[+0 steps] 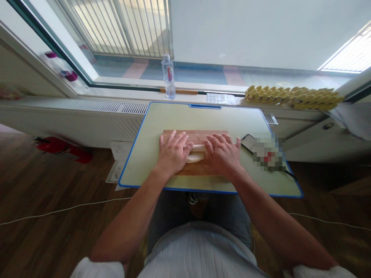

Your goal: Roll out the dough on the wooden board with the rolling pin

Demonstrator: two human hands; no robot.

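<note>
A pale rolling pin (198, 148) lies crosswise on a brown wooden board (195, 170), its ends hidden beneath my hands. Just on my side of it, and partly under it, rests a flat white piece of dough (195, 157). My left hand (173, 151) lies over the pin's left end with fingers stretched forward and the thumb pointing in. Over the right end is my right hand (222, 150), flat, its fingers spread. Both palms face down, and neither hand's fingers wrap round the pin.
The board rests on a pale folding table (150, 154) with a blue rim. A phone (248, 142) lies right of my right hand, beside a blurred patch. Along the windowsill stand a plastic bottle (168, 77) and yellow egg-tray-like strips (292, 96). A red fire extinguisher (62, 148) is at left.
</note>
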